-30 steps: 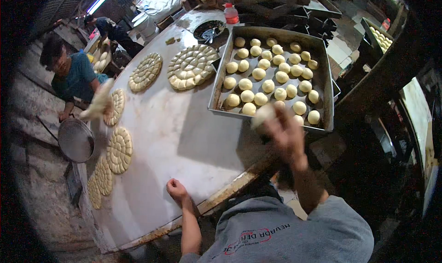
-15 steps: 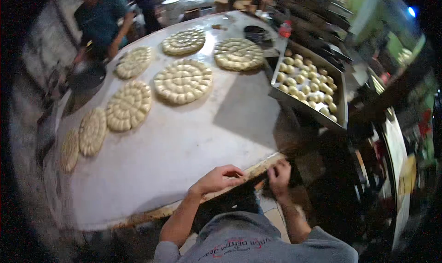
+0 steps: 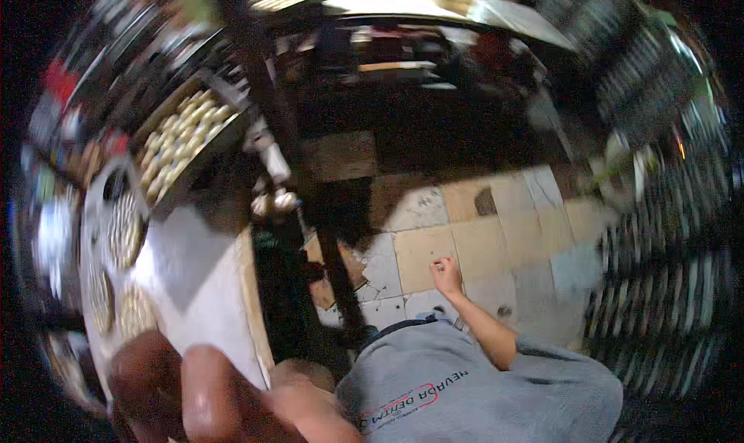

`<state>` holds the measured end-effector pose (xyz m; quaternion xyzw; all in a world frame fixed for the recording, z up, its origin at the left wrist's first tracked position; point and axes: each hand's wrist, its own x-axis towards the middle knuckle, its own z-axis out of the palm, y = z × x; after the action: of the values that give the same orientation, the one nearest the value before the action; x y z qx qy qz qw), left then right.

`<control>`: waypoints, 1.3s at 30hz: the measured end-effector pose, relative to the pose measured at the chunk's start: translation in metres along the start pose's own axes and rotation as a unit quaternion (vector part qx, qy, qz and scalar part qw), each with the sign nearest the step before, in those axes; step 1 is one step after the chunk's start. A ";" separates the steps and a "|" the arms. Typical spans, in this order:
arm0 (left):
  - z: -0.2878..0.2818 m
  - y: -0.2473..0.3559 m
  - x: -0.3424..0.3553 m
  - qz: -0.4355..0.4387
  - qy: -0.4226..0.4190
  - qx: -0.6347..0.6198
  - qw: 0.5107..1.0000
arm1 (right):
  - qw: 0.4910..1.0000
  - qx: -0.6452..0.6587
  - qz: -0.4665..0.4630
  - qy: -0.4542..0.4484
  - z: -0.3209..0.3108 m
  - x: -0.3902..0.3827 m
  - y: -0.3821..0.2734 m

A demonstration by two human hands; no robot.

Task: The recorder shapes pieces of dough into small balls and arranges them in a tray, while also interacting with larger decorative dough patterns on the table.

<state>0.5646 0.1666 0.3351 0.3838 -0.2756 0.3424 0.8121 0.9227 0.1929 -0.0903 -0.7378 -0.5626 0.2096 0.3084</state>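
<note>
My right hand (image 3: pixel 446 275) hangs over the tiled floor, its fingers curled toward the thumb, and nothing shows in them. At the lower left, blurred skin-toned shapes, likely the fingers of my left hand (image 3: pixel 209 389), loom very large in front of the table. Motion smears them, and what they touch, if anything, cannot be made out. Behind them on the pale table (image 3: pixel 205 288) lie several round pieces of scored dough, one a coil-patterned round (image 3: pixel 124 230). A metal tray (image 3: pixel 221 133) at the table's far side holds many small dough balls (image 3: pixel 182 144).
A dark upright post (image 3: pixel 283 133) rises beside the table. Ahead stretches a floor of cracked, mixed-colour tiles (image 3: pixel 422 253). At the far side stands a long light-topped counter (image 3: pixel 380 0) with a dark space under it. Blurred stacked racks (image 3: pixel 651 288) line the right.
My view has swung right, from the table toward the floor and counter. My right hand has left the table edge and hangs over the floor. Large blurred shapes have come in at the lower left.
</note>
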 end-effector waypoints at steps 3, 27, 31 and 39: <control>-0.014 -0.063 0.066 0.222 0.092 0.147 0.959 | 0.983 -0.055 0.124 0.126 -0.065 -0.041 0.089; -0.097 -0.623 0.533 -0.416 -0.139 -0.450 0.778 | 0.485 0.269 0.451 0.699 -0.104 -0.421 0.464; -0.152 -0.695 0.594 -0.403 -0.151 -0.482 0.763 | 0.606 -0.114 0.544 0.569 -0.180 -0.383 0.491; -0.245 -0.790 0.696 -0.346 -0.153 -0.484 0.789 | 0.621 -0.327 0.468 0.537 -0.460 -0.235 0.593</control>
<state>1.6435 0.2335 0.3511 0.0581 -0.3750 -0.2026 0.9027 1.5748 -0.2380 -0.1774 -0.9350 0.0930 -0.3053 0.1546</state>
